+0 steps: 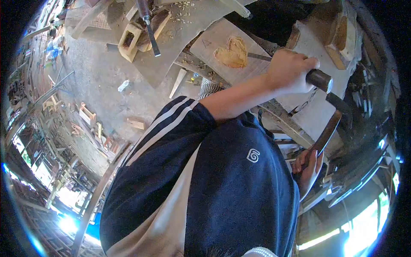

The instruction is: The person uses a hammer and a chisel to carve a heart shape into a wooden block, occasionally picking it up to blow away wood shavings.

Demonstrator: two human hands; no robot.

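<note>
Lying at eleven o'clock, a brown-handled steel chisel (151,34) by a pale, square-hollowed wooden block (136,36); at one, a tan heart-shaped carving (236,52) on a flat, pale wooden board (204,53); at two, the left hand (291,72) wrapped round a dark wooden-handled chisel (319,79), blade at the heart's right edge; at four, the right hand (309,169) curled round a wooden-handled hammer (329,132), dark head up at three, near the chisel's butt.
</note>
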